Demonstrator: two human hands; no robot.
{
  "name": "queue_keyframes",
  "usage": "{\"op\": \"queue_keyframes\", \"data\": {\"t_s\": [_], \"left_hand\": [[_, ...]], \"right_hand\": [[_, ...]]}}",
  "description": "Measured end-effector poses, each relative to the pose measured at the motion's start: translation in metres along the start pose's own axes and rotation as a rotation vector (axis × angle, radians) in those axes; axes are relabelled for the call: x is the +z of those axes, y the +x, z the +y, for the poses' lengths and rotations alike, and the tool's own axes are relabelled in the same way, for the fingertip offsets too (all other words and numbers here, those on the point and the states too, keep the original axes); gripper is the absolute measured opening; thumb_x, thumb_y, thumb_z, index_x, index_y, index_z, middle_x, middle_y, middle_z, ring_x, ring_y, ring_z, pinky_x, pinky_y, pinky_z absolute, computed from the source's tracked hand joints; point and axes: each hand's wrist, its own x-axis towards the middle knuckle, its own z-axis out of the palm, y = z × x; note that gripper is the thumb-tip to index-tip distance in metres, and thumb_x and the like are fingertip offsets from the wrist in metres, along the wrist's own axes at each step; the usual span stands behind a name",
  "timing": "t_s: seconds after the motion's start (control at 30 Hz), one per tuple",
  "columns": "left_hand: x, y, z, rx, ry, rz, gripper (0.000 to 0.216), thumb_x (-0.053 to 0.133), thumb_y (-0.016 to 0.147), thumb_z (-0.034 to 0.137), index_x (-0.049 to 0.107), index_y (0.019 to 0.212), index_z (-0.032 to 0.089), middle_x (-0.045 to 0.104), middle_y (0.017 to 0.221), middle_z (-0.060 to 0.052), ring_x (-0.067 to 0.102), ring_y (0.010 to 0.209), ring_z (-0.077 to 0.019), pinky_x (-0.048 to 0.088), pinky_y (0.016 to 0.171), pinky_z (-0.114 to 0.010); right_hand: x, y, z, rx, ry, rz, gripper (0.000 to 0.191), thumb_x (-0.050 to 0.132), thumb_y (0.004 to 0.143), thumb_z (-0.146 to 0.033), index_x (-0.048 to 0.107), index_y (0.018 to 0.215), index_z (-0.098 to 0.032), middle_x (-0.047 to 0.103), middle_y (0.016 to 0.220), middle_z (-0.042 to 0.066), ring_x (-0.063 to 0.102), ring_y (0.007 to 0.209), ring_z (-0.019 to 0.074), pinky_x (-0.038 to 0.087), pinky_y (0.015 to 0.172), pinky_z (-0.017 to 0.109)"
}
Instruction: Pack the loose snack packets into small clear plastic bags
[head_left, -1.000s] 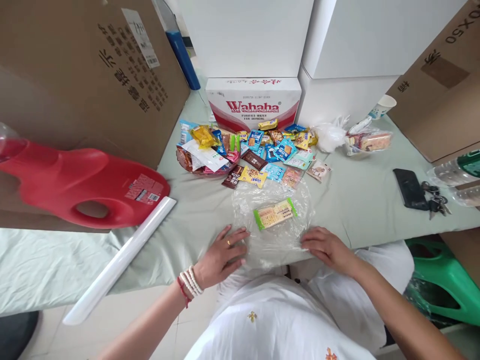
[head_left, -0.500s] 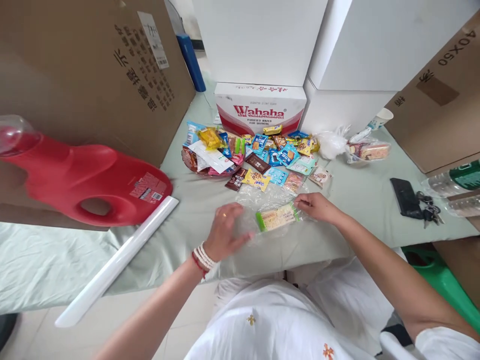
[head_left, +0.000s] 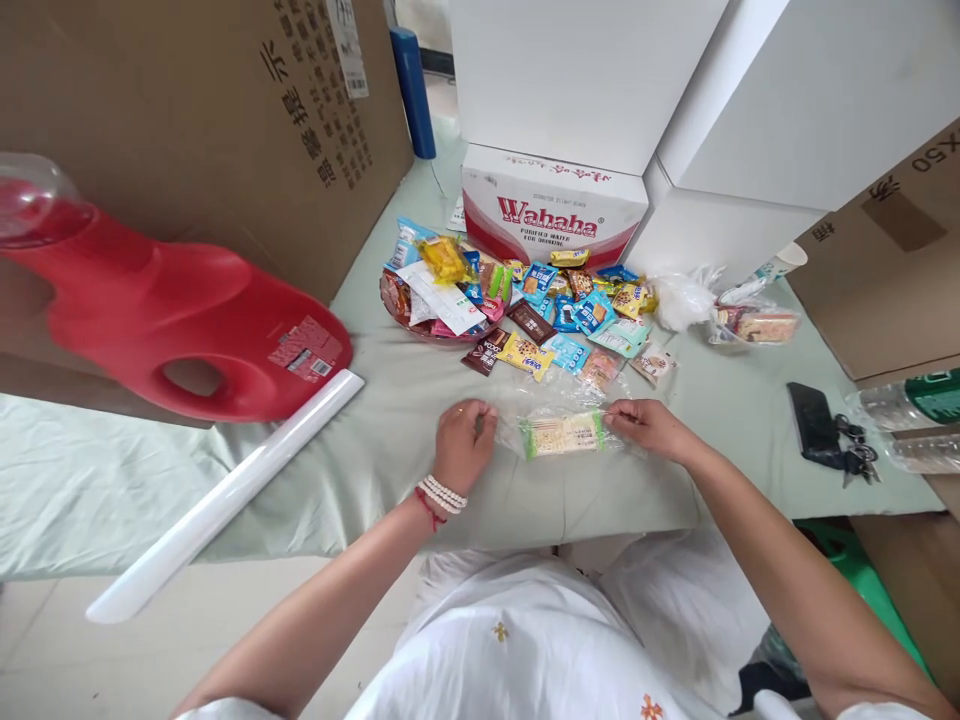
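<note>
A green-edged biscuit packet (head_left: 563, 435) lies on the pale green tablecloth (head_left: 390, 420), wrapped in a sheet of clear plastic film (head_left: 551, 408). My left hand (head_left: 465, 445) grips the bunched film at the packet's left end. My right hand (head_left: 649, 427) pinches the film at the packet's right end. Just beyond lies a heap of small snack packets (head_left: 555, 305), some of them in a dark bowl (head_left: 420, 325).
A red jug (head_left: 172, 315) lies at the left beside a white film roll (head_left: 225, 500) overhanging the table edge. A Wahaha carton (head_left: 553, 205) and white and brown boxes stand behind. At the right are a phone (head_left: 811, 424), keys (head_left: 855, 455) and bottles (head_left: 911, 405).
Both hands rose from the near edge of the flat film, folded it over the packet and now hold its gathered ends. The camera view shifted slightly.
</note>
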Motion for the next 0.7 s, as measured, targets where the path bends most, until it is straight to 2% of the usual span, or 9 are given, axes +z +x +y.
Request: {"op": "queue_keyframes", "data": {"t_s": [0.07, 0.13, 0.2, 0.3, 0.37, 0.43, 0.53, 0.63, 0.7], "left_hand": [[-0.007, 0.000, 0.003, 0.156, -0.032, -0.020, 0.033, 0.046, 0.099, 0.043, 0.064, 0.112, 0.020, 0.070, 0.124, -0.013, 0.058, 0.130, -0.0292, 0.038, 0.117, -0.055], [-0.012, -0.003, 0.008, 0.356, -0.030, -0.131, 0.050, 0.050, 0.096, 0.053, 0.056, 0.135, 0.022, 0.060, 0.146, -0.012, 0.039, 0.150, -0.0309, 0.014, 0.128, -0.059], [-0.013, -0.004, 0.010, 0.441, -0.003, -0.246, 0.071, 0.051, 0.094, 0.062, 0.045, 0.150, 0.020, 0.058, 0.150, -0.013, 0.031, 0.155, -0.0343, -0.005, 0.128, -0.061], [-0.008, 0.001, 0.008, 0.382, 0.017, -0.317, 0.084, 0.052, 0.093, 0.066, 0.035, 0.158, 0.015, 0.070, 0.134, -0.013, 0.037, 0.151, -0.0364, -0.013, 0.125, -0.064], [-0.003, 0.007, 0.003, 0.316, 0.056, -0.313, 0.069, 0.054, 0.095, 0.061, 0.048, 0.150, 0.019, 0.075, 0.123, -0.010, 0.044, 0.147, -0.0349, -0.012, 0.124, -0.066], [-0.001, 0.012, -0.002, 0.219, 0.137, -0.259, 0.039, 0.057, 0.096, 0.050, 0.068, 0.125, 0.025, 0.077, 0.114, -0.008, 0.050, 0.140, -0.0334, -0.006, 0.124, -0.069], [0.000, 0.016, -0.008, 0.038, 0.214, -0.150, 0.017, 0.058, 0.094, 0.031, 0.073, 0.089, 0.024, 0.075, 0.102, -0.008, 0.057, 0.130, -0.0324, 0.012, 0.122, -0.069], [0.000, 0.014, -0.011, -0.033, 0.182, -0.064, 0.013, 0.059, 0.089, 0.026, 0.070, 0.083, 0.023, 0.072, 0.100, -0.009, 0.059, 0.125, -0.0328, 0.028, 0.119, -0.063], [0.001, 0.011, -0.009, -0.021, 0.119, 0.002, 0.013, 0.059, 0.089, 0.028, 0.070, 0.093, 0.021, 0.070, 0.107, -0.012, 0.060, 0.121, -0.0319, 0.040, 0.112, -0.055]], "right_hand": [[0.000, 0.001, -0.002, -0.011, -0.004, 0.000, 0.053, 0.059, 0.082, -0.069, 0.068, 0.085, -0.017, 0.047, 0.065, -0.003, 0.038, 0.061, 0.0119, 0.030, 0.056, 0.024], [0.000, 0.002, -0.004, -0.020, -0.010, 0.002, 0.053, 0.059, 0.082, -0.069, 0.068, 0.086, -0.017, 0.047, 0.065, -0.003, 0.037, 0.060, 0.0117, 0.030, 0.056, 0.024], [0.000, 0.003, -0.004, -0.022, -0.012, -0.001, 0.053, 0.058, 0.082, -0.069, 0.068, 0.085, -0.017, 0.047, 0.064, -0.004, 0.037, 0.060, 0.0114, 0.030, 0.056, 0.024], [-0.001, 0.004, 0.000, -0.013, -0.018, 0.004, 0.053, 0.057, 0.083, -0.069, 0.068, 0.087, -0.017, 0.048, 0.064, -0.003, 0.038, 0.059, 0.0115, 0.030, 0.055, 0.024], [-0.002, 0.004, 0.004, 0.002, -0.063, 0.017, 0.050, 0.055, 0.086, -0.066, 0.069, 0.087, -0.017, 0.050, 0.065, -0.003, 0.041, 0.060, 0.0120, 0.031, 0.055, 0.024], [-0.005, 0.003, 0.005, 0.025, -0.170, 0.014, 0.043, 0.052, 0.091, -0.058, 0.069, 0.088, -0.018, 0.053, 0.066, -0.002, 0.045, 0.061, 0.0130, 0.033, 0.057, 0.024], [-0.011, 0.001, -0.005, 0.038, -0.441, 0.033, 0.030, 0.052, 0.096, -0.041, 0.072, 0.096, -0.019, 0.063, 0.075, 0.002, 0.053, 0.069, 0.0165, 0.036, 0.063, 0.026], [-0.013, 0.008, -0.028, -0.025, -0.703, 0.219, 0.028, 0.052, 0.099, -0.036, 0.074, 0.107, -0.021, 0.070, 0.100, 0.011, 0.059, 0.093, 0.0246, 0.041, 0.073, 0.030], [-0.009, 0.022, -0.044, -0.119, -0.787, 0.306, 0.029, 0.051, 0.100, -0.034, 0.073, 0.113, -0.020, 0.068, 0.116, 0.014, 0.057, 0.107, 0.0291, 0.044, 0.085, 0.034]]}}
